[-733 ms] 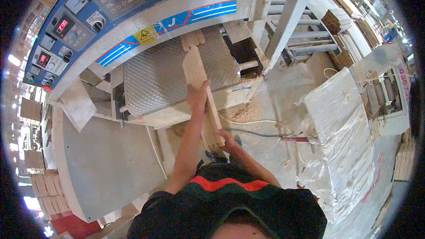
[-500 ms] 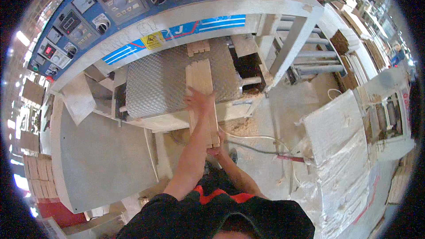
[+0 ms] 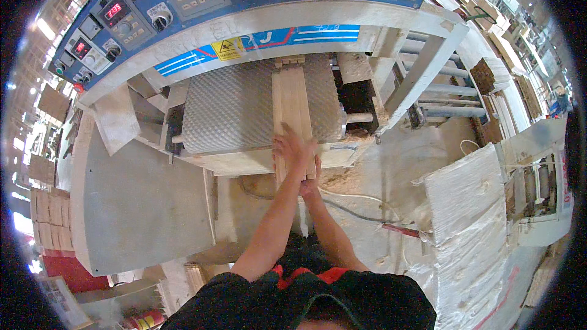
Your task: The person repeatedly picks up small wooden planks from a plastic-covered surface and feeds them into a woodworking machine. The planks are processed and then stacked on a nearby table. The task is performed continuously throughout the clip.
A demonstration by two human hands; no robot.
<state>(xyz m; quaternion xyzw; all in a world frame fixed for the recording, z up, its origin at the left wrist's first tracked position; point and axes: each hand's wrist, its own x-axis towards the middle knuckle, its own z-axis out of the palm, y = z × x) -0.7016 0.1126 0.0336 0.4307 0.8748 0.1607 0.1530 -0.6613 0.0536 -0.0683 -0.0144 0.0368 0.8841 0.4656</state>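
A bundle of long, pale wooden strips (image 3: 290, 99) lies lengthwise on the textured belt (image 3: 226, 110) of a machine, its near end sticking out over the front edge. My left hand (image 3: 295, 150) is closed over the top of the strips, fingers across them and touching their left side. At the near end, my right hand (image 3: 310, 182) grips the strips from below and the right; part of its fingers is hidden under the wood. Farther in, more wooden pieces (image 3: 289, 60) sit on the belt, right by the bundle's far end.
Above the belt runs a blue control panel (image 3: 214, 0) with knobs and red displays, over a pale metal frame (image 3: 416, 79). A grey sheet panel (image 3: 140, 201) stands at left, a plastic-covered stack (image 3: 468, 208) at right. Hoses (image 3: 348, 208) cross the dusty floor.
Both hands have moved forward with the wooden strips, which now reach farther onto the belt, close to the pieces beyond. The view has shifted slightly.
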